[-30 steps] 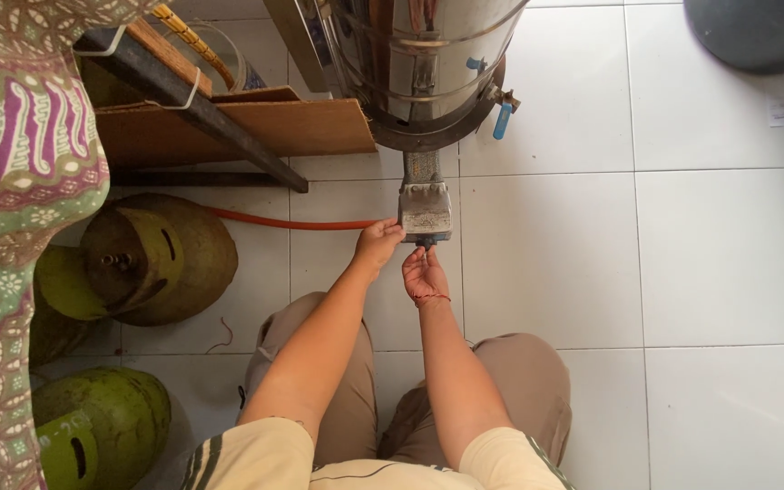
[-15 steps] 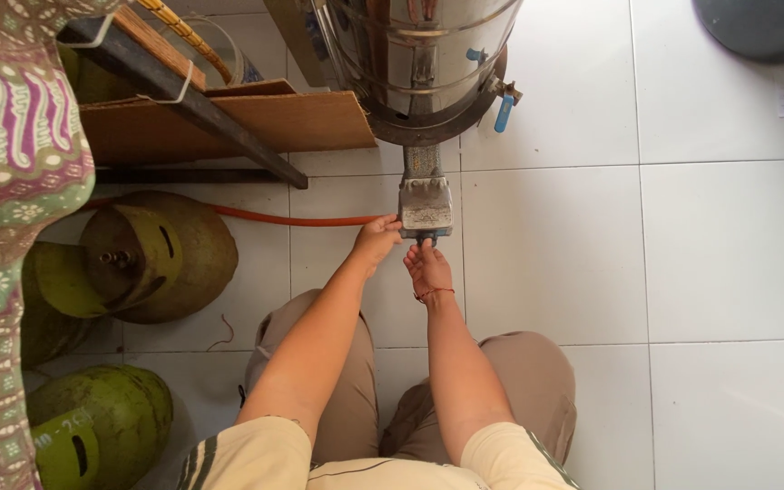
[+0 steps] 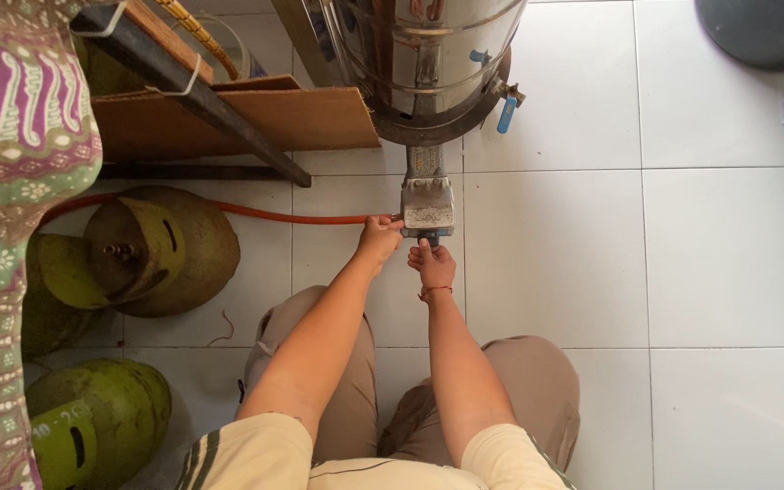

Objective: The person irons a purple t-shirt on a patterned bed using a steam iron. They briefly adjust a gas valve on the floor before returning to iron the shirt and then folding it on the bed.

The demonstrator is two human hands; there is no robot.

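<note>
Gripping the front edge of a grey metal burner box (image 3: 427, 205), I have both hands on it: my left hand (image 3: 379, 241) pinches its left corner, where the orange hose (image 3: 292, 217) meets it, fingers closed on the metal; my right hand (image 3: 432, 266) closes its fingers on a small knob under its front edge. This box lies on the white tiled floor, just before a tall steel drum (image 3: 428, 63). Left of the box sit green gas cylinders (image 3: 151, 249) and a cardboard sheet (image 3: 256, 118).
</note>
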